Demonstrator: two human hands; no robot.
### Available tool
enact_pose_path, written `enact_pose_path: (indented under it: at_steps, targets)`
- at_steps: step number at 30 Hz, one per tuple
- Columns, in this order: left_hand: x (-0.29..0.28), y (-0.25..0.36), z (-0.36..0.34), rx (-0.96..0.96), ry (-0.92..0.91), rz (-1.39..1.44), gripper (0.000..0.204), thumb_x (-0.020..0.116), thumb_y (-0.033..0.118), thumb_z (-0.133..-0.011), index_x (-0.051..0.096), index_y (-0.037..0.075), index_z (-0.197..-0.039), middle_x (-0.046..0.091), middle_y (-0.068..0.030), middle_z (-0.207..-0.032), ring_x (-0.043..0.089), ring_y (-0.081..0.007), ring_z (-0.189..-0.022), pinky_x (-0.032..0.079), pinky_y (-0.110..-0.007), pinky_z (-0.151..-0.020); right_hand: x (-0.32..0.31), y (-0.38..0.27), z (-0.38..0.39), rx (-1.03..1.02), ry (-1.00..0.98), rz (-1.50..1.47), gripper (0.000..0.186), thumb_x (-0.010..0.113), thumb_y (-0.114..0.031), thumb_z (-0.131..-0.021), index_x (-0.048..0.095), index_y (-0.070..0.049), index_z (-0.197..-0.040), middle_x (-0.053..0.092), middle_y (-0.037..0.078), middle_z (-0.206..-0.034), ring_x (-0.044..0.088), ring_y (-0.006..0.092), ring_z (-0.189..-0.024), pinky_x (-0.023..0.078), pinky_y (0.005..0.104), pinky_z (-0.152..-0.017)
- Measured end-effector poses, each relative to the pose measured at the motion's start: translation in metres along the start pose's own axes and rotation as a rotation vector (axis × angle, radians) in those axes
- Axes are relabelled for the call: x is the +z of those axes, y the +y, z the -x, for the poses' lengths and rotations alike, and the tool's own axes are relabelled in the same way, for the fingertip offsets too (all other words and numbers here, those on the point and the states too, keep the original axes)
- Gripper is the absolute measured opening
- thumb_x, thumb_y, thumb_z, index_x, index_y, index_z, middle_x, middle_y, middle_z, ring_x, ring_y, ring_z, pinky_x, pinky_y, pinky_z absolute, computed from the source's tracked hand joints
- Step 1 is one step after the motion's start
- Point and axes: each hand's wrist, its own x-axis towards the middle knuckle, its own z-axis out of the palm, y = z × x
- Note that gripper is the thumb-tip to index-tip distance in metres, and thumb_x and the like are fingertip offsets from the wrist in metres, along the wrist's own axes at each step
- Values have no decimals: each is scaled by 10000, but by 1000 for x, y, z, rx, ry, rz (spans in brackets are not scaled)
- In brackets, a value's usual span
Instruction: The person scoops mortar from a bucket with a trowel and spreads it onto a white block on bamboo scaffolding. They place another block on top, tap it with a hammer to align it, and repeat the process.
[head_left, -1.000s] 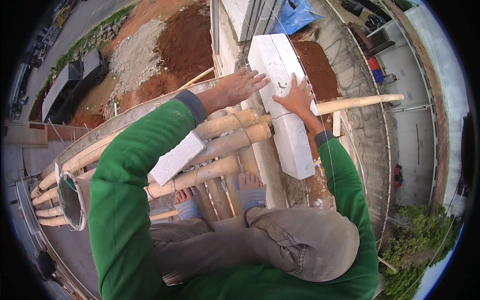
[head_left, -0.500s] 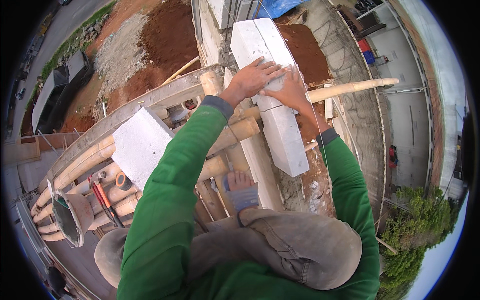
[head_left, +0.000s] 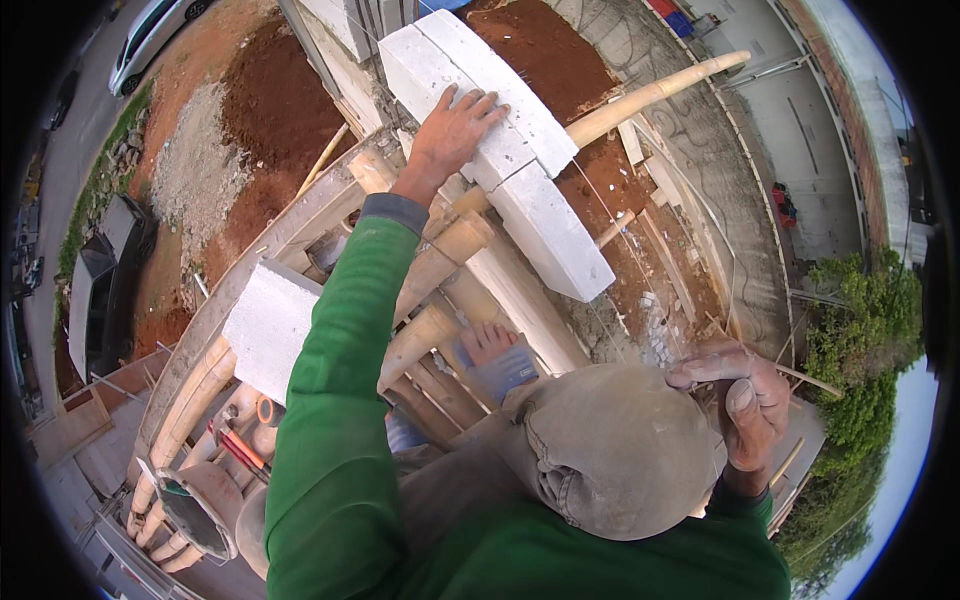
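My left hand (head_left: 455, 130) lies with its fingers spread on the white lightweight blocks (head_left: 520, 95) at the far end of a short row. Thin seams run between these pieces and a nearer white block (head_left: 548, 232). Back by my bent knee, my right hand (head_left: 745, 410) is raised with its fingers loosely bent and the thumb apart. I see nothing in it. Left of my left arm, a loose white block (head_left: 268, 325) rests on bamboo poles.
Bamboo poles (head_left: 205, 385) form the platform under my foot (head_left: 490, 345). A bucket (head_left: 200, 510) and orange-handled pliers (head_left: 240, 450) are at the lower left. One bamboo pole (head_left: 660, 98) sticks out past the blocks. A taut string (head_left: 605, 198) runs beside them. Reddish soil lies below.
My right hand has left the blocks and drawn back beside my knee. My left hand stays on the blocks. The view has shifted, so the blocks appear farther left and higher.
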Motion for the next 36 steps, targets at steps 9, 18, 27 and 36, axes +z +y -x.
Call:
enact_pose_path:
  at_steps: [9,18,27,36]
  targets:
    - [10,-4,-1,48,42,-26,884,796,15,-818,466,222,-1611,370,72,-1751,334,-170,-1617,188,-542,-1387,72,284,41,783,70,-170,810,738,-523,-1017,515,66,-1526,657,225,-1400,667,324,-1266,526,429,-1080]
    - [5,3,1,5,22,10,739,667,-30,-903,486,172,-1590,408,41,-1733,376,-172,-1598,243,-550,-1362,102,446,-21,122,574,574,1328,988,-328,-781,96,123,-1655,381,338,-1604,426,442,-1492,327,504,-1263]
    - [-5,5,-1,9,-35,-52,651,659,34,-972,490,194,-1580,391,53,-1735,399,-169,-1576,286,-542,-1347,93,482,-82,357,620,68,1039,988,-334,-808,411,58,-1577,567,204,-1530,512,303,-1443,371,461,-1223]
    - [3,3,0,21,60,46,641,633,-10,-942,520,176,-1545,443,26,-1704,410,-198,-1571,287,-546,-1341,97,482,-84,339,684,187,901,970,-279,-834,489,52,-1521,628,184,-1461,626,302,-1316,511,428,-1108]
